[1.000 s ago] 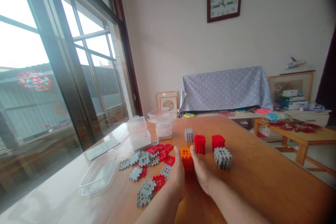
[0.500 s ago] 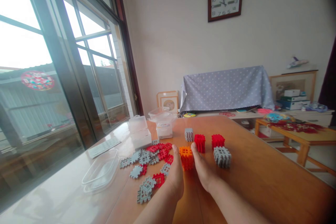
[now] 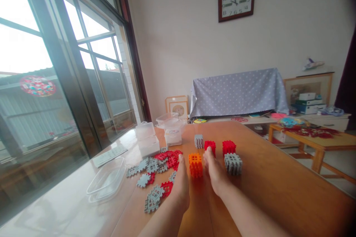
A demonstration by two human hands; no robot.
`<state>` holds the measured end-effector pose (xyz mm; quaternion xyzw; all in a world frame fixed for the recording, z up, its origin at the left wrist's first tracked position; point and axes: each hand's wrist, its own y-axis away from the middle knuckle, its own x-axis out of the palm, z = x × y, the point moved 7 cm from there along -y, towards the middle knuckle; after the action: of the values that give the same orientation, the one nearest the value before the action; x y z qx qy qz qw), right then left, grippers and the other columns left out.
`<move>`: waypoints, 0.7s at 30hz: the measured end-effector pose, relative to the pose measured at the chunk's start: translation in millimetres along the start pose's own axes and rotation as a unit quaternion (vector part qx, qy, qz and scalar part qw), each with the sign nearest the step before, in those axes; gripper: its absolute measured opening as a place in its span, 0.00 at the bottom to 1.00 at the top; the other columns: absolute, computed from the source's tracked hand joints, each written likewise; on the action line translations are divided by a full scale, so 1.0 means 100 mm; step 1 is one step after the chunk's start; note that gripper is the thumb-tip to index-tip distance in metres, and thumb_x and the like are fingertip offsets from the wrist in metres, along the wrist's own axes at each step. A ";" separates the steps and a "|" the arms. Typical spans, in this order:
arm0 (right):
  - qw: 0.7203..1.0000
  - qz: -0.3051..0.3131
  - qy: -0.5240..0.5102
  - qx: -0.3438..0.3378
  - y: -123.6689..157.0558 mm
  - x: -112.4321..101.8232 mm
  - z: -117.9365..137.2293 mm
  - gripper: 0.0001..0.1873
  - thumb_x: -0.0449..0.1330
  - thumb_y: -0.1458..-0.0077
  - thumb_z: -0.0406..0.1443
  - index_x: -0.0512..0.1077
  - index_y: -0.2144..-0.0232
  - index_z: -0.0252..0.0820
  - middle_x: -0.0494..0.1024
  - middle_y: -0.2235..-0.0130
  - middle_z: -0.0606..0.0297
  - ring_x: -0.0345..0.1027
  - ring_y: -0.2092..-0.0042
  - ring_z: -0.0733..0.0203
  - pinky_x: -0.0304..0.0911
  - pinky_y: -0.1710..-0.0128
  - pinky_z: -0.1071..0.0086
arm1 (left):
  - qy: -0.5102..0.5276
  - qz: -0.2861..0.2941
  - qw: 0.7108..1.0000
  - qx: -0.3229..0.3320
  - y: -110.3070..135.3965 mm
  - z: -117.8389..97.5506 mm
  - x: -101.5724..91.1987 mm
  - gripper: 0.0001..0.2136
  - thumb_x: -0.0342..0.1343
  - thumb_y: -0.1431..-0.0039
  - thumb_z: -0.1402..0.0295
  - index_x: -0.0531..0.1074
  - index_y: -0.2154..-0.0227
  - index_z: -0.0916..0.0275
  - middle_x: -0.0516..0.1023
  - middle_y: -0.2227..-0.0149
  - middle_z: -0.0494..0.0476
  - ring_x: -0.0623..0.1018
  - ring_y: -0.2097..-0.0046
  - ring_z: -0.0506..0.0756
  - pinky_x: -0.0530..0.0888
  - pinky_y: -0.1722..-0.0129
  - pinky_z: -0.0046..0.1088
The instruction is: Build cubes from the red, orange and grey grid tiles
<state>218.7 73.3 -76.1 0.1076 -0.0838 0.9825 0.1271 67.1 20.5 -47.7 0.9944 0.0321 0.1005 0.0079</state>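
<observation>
An orange block of latticed, notch-edged plastic tiles stands upright on the table between my hands. My left hand is to its left, fingers stretched out, with a small gap to it. On its other side, my right hand is open too and apart from the block. Beyond my right fingers is a red block, partly hidden by them. Another red block and a grey block stand to the right, and a smaller grey block farther back. Loose grey and red tiles lie left of my left hand.
Clear plastic boxes stand at the table's back left. A clear lid or shallow tray lies nearer, beside a flat pale keyboard-like object. Windows line the left side. A low wooden table stands off to the right.
My hands have moved apart, away from the orange block's sides. The block stays standing on the table. The view has shifted slightly.
</observation>
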 end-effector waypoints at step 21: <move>0.997 -0.070 0.019 0.010 -0.02 -0.17 0.20 0.34 0.45 0.41 0.61 0.76 0.57 0.44 0.83 0.58 0.53 0.78 0.59 0.48 0.71 0.69 0.60 | -0.588 0.056 0.795 0.137 0.27 0.05 0.32 0.11 0.47 0.40 0.63 0.73 0.65 0.60 0.75 0.56 0.68 0.71 0.54 0.66 0.64 0.52 0.47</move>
<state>238.9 67.3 -60.6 0.0956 -0.0637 0.9738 0.1962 101.3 -4.0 -45.9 0.8525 -0.0216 -0.5092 -0.1163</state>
